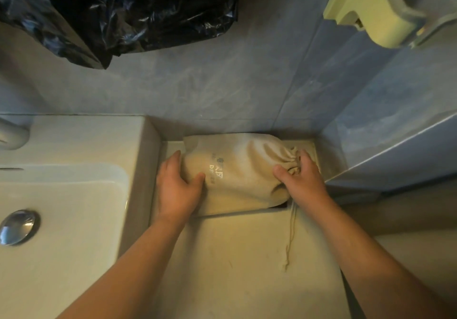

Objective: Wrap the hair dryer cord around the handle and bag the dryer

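Lying on its side in a shallow tray [172, 148] at the far right corner of the counter [235, 269], just right of the sink basin [61, 195], the beige drawstring bag [237, 173] bulges as if full. The hair dryer itself is hidden, so it is presumably inside. The left hand [175, 187] cups the bag's closed left end, thumb on top and fingers wrapped over the far side. The right hand [301, 180] is clamped on the gathered mouth at the right end, fingers curled round the puckered cloth.

The main risk is probably the loose drawstring [290, 234], which trails off the tray toward the near edge of the counter. If it is left slack, the mouth could ease open once the right hand lets go. A sleeve or arm passing over it could also snag it and drag the bag out. Whether the cord inside is wound tight cannot be told; a loose wrap might push the mouth apart.
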A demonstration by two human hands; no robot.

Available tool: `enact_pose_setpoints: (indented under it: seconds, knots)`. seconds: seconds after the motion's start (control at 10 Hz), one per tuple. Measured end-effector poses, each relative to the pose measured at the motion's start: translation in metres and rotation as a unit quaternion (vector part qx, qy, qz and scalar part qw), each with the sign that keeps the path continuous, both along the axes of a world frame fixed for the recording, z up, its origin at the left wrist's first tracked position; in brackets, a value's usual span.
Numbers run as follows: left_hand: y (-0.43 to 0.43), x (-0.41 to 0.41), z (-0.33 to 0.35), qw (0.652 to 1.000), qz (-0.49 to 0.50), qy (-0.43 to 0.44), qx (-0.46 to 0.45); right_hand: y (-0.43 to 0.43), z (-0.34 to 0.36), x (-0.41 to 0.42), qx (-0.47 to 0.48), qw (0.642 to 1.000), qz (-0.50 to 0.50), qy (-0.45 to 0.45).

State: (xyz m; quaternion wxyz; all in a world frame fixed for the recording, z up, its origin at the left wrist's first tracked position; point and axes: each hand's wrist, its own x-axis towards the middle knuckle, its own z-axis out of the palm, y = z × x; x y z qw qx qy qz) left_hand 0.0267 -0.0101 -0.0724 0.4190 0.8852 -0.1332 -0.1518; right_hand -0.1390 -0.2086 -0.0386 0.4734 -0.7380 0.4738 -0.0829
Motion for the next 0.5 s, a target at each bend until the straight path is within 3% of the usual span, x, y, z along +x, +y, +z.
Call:
enact_pose_setpoints:
  seconds: [0.1,0.5]
  knots:
    - [-0.003,-0.006,0.003,0.998,-0.053,0.030,-0.007,0.006,0.002,-0.001,-0.040,0.995,0.087,0.023]
    - [-0.003,0.016,0.005,0.984,-0.171,0.018,0.035,0.016,0.000,0.004,-0.032,0.995,0.071,0.054]
